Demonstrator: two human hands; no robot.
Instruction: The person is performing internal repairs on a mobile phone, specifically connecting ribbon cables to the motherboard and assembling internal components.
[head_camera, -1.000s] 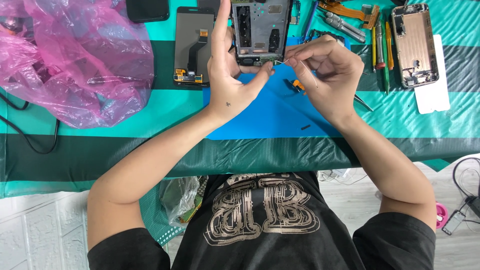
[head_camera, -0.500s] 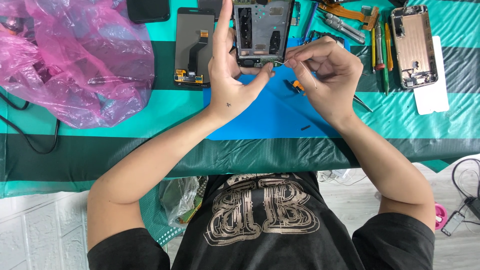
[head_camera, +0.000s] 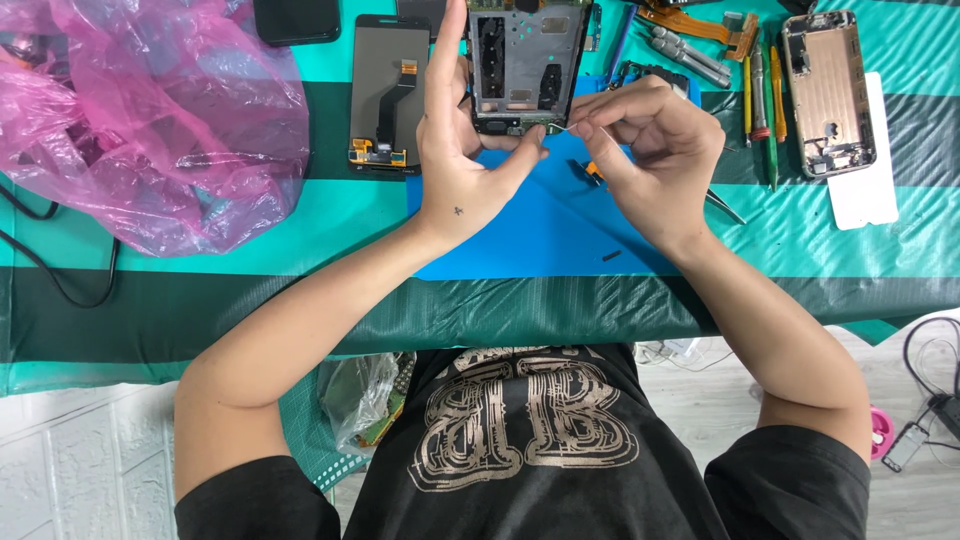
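Observation:
My left hand (head_camera: 463, 150) holds an opened phone frame (head_camera: 527, 65) upright above a blue work mat (head_camera: 540, 235), thumb under its lower edge and fingers along its left side. My right hand (head_camera: 655, 150) is pinched at the frame's bottom right corner, its fingertips closed on something too small to make out. A small orange-tipped tool (head_camera: 590, 172) lies on the mat just under the right hand.
A detached phone screen with a flex cable (head_camera: 388, 95) lies left of the frame. A crumpled pink plastic bag (head_camera: 150, 120) fills the table's left. Screwdrivers and tweezers (head_camera: 760, 95) and a gold phone housing (head_camera: 826, 90) lie at right, beside a white card (head_camera: 868, 195).
The phone frame and both hands have shifted very slightly; the grip and the pinch stay the same.

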